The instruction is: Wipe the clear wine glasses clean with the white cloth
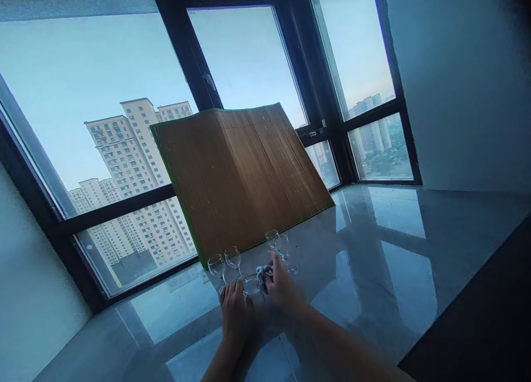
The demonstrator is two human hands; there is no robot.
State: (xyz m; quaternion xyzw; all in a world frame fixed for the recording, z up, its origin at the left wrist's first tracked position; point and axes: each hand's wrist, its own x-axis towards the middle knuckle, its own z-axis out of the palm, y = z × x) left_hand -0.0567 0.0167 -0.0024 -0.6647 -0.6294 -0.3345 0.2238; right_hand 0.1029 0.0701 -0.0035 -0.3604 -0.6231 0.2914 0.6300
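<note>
My left hand point(235, 310) is closed on a clear glass point(251, 285) that lies sideways just above the glossy sill. Beside it my right hand point(281, 282) pinches a small grey cloth point(264, 272) against the end of the glass. Two stemmed glasses stand beyond my left hand, one point(216, 266) at the left and another point(233, 257) close to it. Beyond my right hand are two more, a nearer one point(281, 245) and one point(272, 237) behind it. My fingers hide part of the held glass.
A large brown board point(244, 177) with a green edge leans against the dark window frame point(186, 55) behind the glasses. The tiled sill point(373, 249) reflects the windows. A pale wall point(464, 94) rises at the right; tall buildings show outside.
</note>
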